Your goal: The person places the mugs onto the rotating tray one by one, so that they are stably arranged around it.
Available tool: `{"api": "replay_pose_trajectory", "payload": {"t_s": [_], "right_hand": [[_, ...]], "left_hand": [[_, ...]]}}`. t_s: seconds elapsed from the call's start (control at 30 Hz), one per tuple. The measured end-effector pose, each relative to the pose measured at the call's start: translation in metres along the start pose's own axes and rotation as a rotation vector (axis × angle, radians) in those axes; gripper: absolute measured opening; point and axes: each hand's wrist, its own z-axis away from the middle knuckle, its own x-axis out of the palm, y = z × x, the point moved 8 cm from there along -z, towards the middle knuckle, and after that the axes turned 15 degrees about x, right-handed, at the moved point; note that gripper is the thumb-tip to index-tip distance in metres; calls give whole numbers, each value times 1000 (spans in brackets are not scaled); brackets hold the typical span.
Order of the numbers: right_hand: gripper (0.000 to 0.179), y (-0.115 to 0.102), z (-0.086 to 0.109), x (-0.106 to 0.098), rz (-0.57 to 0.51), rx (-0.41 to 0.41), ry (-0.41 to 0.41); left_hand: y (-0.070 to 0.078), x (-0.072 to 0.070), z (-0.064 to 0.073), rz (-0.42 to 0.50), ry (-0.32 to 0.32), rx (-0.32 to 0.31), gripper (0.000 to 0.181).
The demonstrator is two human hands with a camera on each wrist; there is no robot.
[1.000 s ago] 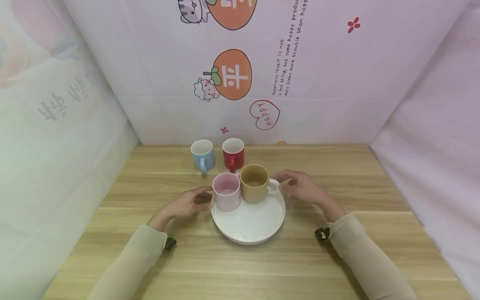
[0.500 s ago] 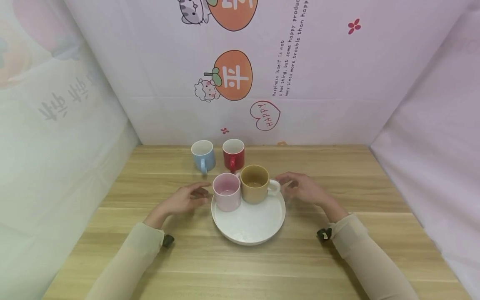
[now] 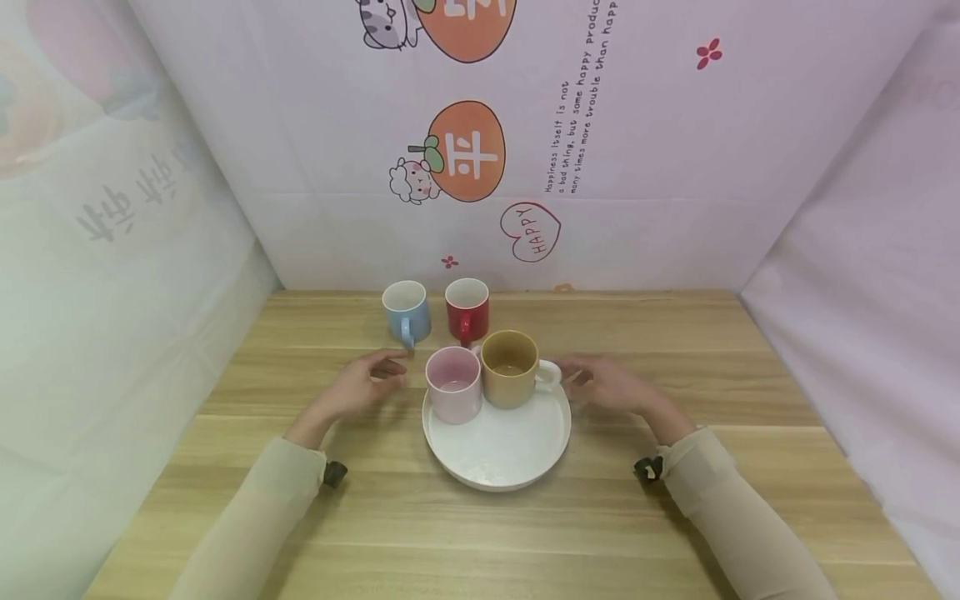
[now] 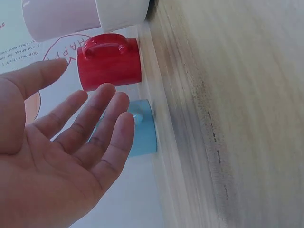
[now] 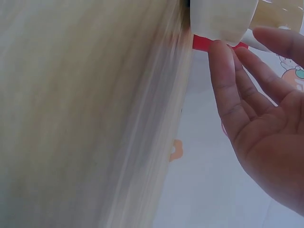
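Note:
A round white tray rests on the wooden table. On its far part stand a pink mug at left and a tan mug with a white handle beside it. My left hand hovers left of the pink mug, apart from it, its fingers relaxed and holding nothing. In the left wrist view its open palm shows in front of the light blue mug and the red mug. To the right of the tan mug's handle is my right hand, fingers loosely extended, nothing in its grasp.
Behind the tray, the light blue mug and the red mug stand upright with handles toward me. A printed white cloth rises along the table's back edge, with white cloth on both sides.
My left hand has come away from the tray and pink mug, moving left and slightly back toward the blue mug. My right hand has drawn slightly right, off the tray. The mugs stay put.

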Motion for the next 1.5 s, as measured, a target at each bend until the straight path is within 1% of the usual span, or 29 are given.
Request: {"api": "replay_pose_trajectory", "payload": {"t_s": [0.07,0.27,0.37,0.57,0.77,0.87,1.0,1.1,1.2,1.37,1.5], "right_hand": [[48,-1,0,1,1,-4,-12],[50,-3,0,2,25,-11,-11],[50,-3,1,3,21,3,-17],[48,0,1,4,-8,30,-34],[44,1,4,4,-11,54,-31],[44,1,6,4,-46,65,-49],[52,-3,9,3,-46,41,-53],[63,-5,9,3,-5,13,-41],[69,-5,9,4,30,11,-45],[66,-4,9,4,84,-7,-39],[61,-6,12,4,72,-34,-39]], "left_hand": [[-1,-2,0,-1,13,-12,48],[-4,-8,1,-36,35,-41,47],[-6,-10,1,-37,48,-57,47],[-9,-17,0,-45,100,-94,45],[-10,-22,-3,-52,162,-81,40],[-9,-25,-5,-51,186,-79,38],[-10,-27,-7,-53,203,-92,37],[-11,-29,-8,-55,213,-108,37],[-13,-30,-9,-56,216,-124,37],[-15,-30,-10,-59,222,-121,36],[-18,-30,-11,-68,226,-117,35]]}}
